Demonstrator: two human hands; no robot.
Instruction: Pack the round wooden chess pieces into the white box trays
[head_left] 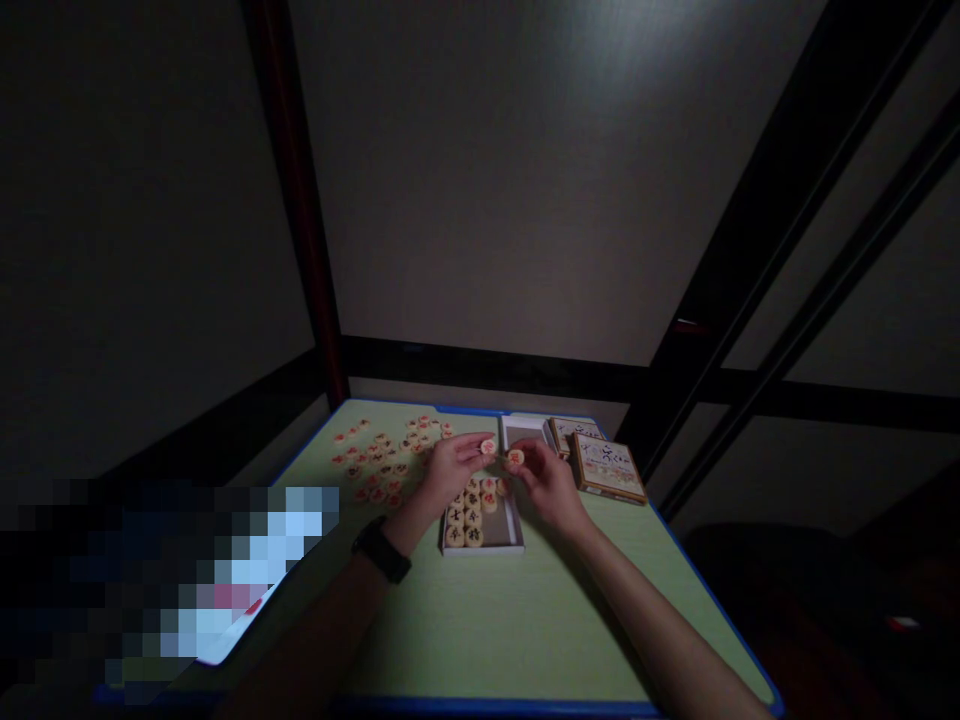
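Observation:
Between the fingertips of my left hand (455, 467) is a round Chinese chess piece (487, 448) with a red character. My right hand (551, 478) pinches another red-marked Chinese chess piece (515, 458), a short way to the right of the first. Below both hands lies a shallow white-edged box tray (520, 548), partly hidden by my left hand. Rows of black-marked pieces (472, 518) fill its left side, and a few red-marked pieces (490, 501) lie near its top. Many loose chess pieces (380, 460), red and black, are spread on the table left of my left hand.
The light green table (420, 640) has a blue edge. At its back right stand two printed boxes (609, 467) and another white tray (514, 428). A blurred-out bright object (255, 570) covers the left edge. A wall (480, 200) rises behind the table.

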